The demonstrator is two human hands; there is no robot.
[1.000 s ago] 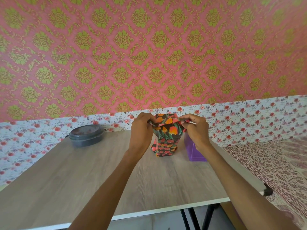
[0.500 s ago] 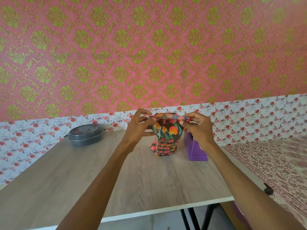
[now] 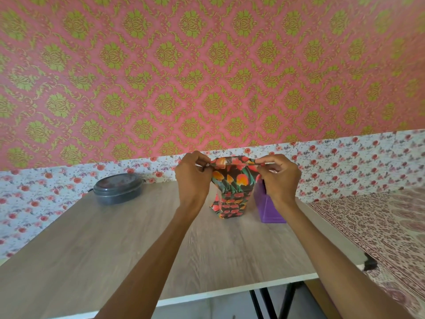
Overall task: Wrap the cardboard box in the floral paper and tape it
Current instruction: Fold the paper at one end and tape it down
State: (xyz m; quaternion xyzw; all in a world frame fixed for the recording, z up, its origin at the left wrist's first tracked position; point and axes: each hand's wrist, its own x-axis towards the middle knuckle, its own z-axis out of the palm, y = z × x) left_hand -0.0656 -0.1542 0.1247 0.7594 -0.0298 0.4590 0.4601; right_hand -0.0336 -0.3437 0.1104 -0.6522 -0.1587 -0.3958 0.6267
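The box wrapped in dark floral paper (image 3: 231, 194) stands upright near the far middle of the wooden table (image 3: 115, 245). No bare cardboard shows. My left hand (image 3: 193, 178) pinches the left corner of the paper's top flap. At the right corner, my right hand (image 3: 279, 178) pinches the same flap. The flap is stretched flat between the two hands above the box. A glossy strip, perhaps tape, shows on the flap's top edge.
A purple container (image 3: 268, 208) stands just right of the box, partly behind my right wrist. A dark round lidded tub (image 3: 118, 188) sits at the table's far left. A patterned bed cover (image 3: 379, 226) lies to the right of the table.
Both hands have moved apart from the middle of the box's top to its corners, pulling the paper flap out flat between them.
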